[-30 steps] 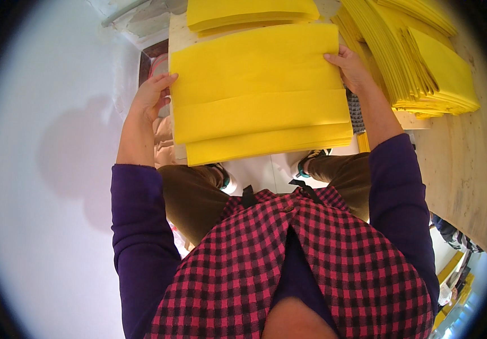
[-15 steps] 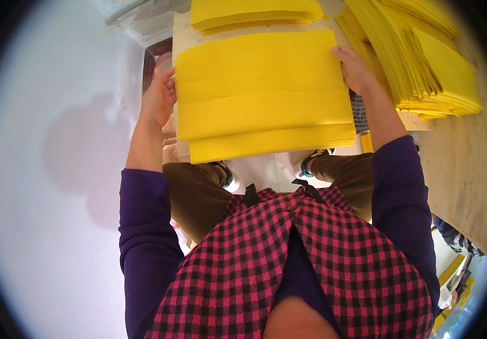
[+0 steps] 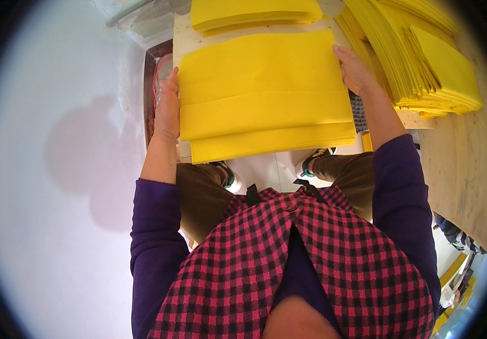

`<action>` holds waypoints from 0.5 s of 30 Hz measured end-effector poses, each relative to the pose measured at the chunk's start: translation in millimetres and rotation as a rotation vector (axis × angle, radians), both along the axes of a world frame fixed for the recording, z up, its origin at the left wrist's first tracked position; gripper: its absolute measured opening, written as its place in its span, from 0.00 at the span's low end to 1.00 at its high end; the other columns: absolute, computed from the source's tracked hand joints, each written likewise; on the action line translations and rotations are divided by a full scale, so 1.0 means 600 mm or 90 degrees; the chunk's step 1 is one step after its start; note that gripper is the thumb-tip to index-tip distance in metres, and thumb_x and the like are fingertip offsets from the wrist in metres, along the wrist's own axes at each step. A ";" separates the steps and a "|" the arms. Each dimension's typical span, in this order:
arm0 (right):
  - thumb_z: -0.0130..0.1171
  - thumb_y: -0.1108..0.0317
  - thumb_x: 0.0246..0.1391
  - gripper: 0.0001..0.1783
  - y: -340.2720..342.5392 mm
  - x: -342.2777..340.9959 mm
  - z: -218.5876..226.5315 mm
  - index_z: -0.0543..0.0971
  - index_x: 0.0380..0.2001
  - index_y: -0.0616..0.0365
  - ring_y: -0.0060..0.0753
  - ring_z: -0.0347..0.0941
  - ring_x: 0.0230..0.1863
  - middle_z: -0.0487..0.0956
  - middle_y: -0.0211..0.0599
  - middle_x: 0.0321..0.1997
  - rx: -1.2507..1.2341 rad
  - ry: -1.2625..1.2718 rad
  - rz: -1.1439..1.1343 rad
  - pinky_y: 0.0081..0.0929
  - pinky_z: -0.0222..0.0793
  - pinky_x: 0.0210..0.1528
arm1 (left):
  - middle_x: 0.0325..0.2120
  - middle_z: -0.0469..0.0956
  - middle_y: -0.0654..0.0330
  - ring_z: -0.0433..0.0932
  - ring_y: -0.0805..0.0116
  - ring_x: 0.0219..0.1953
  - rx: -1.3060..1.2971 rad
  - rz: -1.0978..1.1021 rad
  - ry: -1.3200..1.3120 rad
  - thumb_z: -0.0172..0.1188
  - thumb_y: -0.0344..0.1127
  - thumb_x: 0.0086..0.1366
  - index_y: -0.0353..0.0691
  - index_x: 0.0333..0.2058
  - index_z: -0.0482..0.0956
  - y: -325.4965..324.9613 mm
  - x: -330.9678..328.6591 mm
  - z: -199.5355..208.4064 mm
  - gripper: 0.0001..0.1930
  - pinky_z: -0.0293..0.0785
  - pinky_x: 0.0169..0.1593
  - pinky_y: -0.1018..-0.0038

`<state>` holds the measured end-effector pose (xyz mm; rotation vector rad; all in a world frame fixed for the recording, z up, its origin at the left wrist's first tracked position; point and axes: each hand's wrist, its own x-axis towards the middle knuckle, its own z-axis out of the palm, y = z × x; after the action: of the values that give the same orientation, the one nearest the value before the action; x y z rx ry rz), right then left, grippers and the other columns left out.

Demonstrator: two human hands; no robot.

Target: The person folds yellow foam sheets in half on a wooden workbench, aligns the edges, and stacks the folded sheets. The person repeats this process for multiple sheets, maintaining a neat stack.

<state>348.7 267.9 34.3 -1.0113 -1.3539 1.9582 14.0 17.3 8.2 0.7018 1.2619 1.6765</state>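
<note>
A layered stack of flat yellow sheets, fabric-like in look [image 3: 266,85], lies in front of me on the table, its lower layers jutting out at the near edge. My left hand [image 3: 168,104] is upright along the stack's left side, fingers straight and close to the edge. At the opposite side, my right hand [image 3: 356,70] touches the right edge near the far corner. Its fingers are stretched out, partly hidden beside the stack. Neither hand is wrapped around the sheets.
Another yellow stack [image 3: 257,14] lies just beyond. Thick folded yellow bundles [image 3: 407,62] stand at the far right on the wooden tabletop [image 3: 452,164]. A white wall [image 3: 46,169] runs along my left. A dark ridged piece [image 3: 358,113] shows beside the stack.
My left hand has shifted slightly right and its curled fingers have straightened along the stack's edge. The stack's left side sits slightly further right. My right hand has hardly moved.
</note>
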 end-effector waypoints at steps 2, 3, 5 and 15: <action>0.50 0.56 0.65 0.21 -0.004 -0.002 0.002 0.71 0.51 0.63 0.29 0.75 0.48 0.77 0.37 0.49 0.005 -0.007 -0.012 0.29 0.73 0.49 | 0.67 0.52 0.53 0.51 0.62 0.68 -0.015 0.006 0.000 0.27 0.59 0.72 0.39 0.67 0.48 0.000 0.000 0.003 0.35 0.48 0.68 0.70; 0.49 0.57 0.65 0.21 -0.006 -0.003 0.003 0.71 0.51 0.63 0.30 0.75 0.48 0.77 0.37 0.49 0.004 -0.010 -0.019 0.29 0.73 0.49 | 0.67 0.52 0.54 0.52 0.62 0.68 -0.023 -0.005 0.037 0.28 0.59 0.72 0.40 0.67 0.48 -0.001 0.001 0.005 0.35 0.49 0.68 0.70; 0.49 0.57 0.65 0.21 -0.010 -0.003 0.006 0.71 0.51 0.64 0.30 0.75 0.49 0.77 0.38 0.49 0.015 -0.016 -0.017 0.29 0.73 0.50 | 0.66 0.53 0.54 0.53 0.63 0.67 -0.079 -0.002 0.085 0.29 0.59 0.72 0.41 0.67 0.50 -0.007 0.006 0.010 0.34 0.51 0.67 0.71; 0.49 0.59 0.65 0.21 -0.006 -0.004 0.003 0.69 0.52 0.66 0.32 0.75 0.49 0.77 0.41 0.49 0.010 -0.013 -0.018 0.31 0.73 0.50 | 0.63 0.60 0.57 0.60 0.65 0.63 -0.077 0.021 0.098 0.35 0.55 0.72 0.42 0.67 0.53 -0.002 0.042 0.058 0.31 0.57 0.63 0.71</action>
<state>346.2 264.2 35.9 -1.0403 -1.3572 1.9187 39.1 15.9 42.8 0.7507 1.4779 1.5819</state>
